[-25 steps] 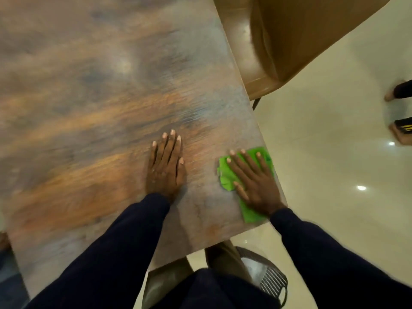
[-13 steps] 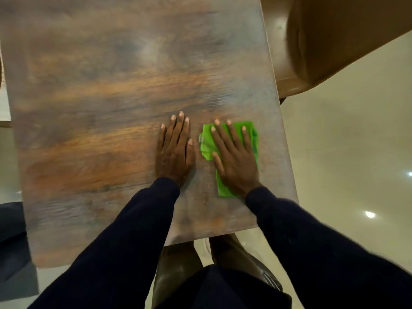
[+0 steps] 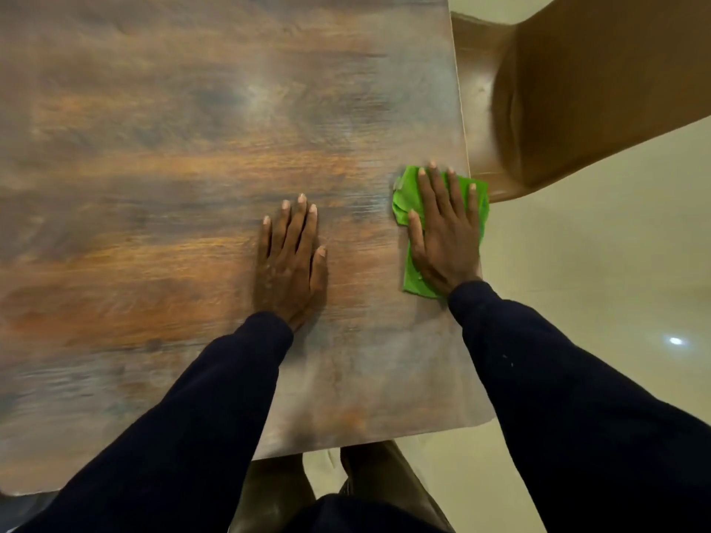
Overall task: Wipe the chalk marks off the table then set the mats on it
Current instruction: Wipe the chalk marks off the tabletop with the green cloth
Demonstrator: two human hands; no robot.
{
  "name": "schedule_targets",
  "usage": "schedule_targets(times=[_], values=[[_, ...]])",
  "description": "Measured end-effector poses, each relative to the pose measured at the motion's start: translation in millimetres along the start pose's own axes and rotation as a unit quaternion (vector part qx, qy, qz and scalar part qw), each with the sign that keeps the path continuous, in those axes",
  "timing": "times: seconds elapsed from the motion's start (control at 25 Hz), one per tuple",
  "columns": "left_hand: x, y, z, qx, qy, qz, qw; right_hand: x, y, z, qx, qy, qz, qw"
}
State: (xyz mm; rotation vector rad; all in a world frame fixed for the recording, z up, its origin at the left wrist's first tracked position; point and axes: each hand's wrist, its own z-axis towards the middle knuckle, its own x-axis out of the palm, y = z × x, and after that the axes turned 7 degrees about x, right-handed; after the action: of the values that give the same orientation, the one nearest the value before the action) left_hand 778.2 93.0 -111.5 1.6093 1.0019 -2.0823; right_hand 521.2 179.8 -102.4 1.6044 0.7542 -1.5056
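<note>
A wooden table [image 3: 173,186] with a streaked brown top fills most of the view. My right hand [image 3: 446,232] lies flat with straight fingers on a folded green cloth [image 3: 408,194], pressing it to the table at the right edge. Flat on the bare wood about a hand's width to the left rests my left hand [image 3: 290,263], fingers straight and together. I see no clear chalk marks in this blurred view, only pale hazy patches. No mats are in view.
A brown chair [image 3: 577,90] stands against the table's right edge, just beyond the cloth. Pale glossy floor [image 3: 596,282] lies to the right. The table's near edge runs just in front of my legs [image 3: 369,486].
My right hand slid the green cloth left to beside my left hand, then back right to the table's right edge. My left hand stayed flat on the table.
</note>
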Motion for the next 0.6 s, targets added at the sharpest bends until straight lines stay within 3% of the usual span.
schedule_targets(times=[0.16, 0.32, 0.4, 0.52, 0.6], values=[[1, 13, 33, 0.004, -0.002, -0.001, 1.0, 11, 50, 28, -0.007, -0.013, 0.031, 0.999], [-10, 35, 36, 0.017, 0.012, 0.006, 1.0, 3, 29, -20, -0.193, 0.051, 0.033, 0.979], [-17, 50, 31, 0.01, 0.014, 0.007, 1.0, -3, -2, -16, -0.234, 0.048, 0.024, 0.971], [-30, 72, 25, -0.013, 0.005, 0.012, 1.0, -7, -15, 31, -0.09, 0.024, 0.015, 0.996], [-33, 85, 24, -0.042, -0.015, 0.008, 0.999, -1, 12, 72, -0.044, 0.014, -0.004, 0.999]])
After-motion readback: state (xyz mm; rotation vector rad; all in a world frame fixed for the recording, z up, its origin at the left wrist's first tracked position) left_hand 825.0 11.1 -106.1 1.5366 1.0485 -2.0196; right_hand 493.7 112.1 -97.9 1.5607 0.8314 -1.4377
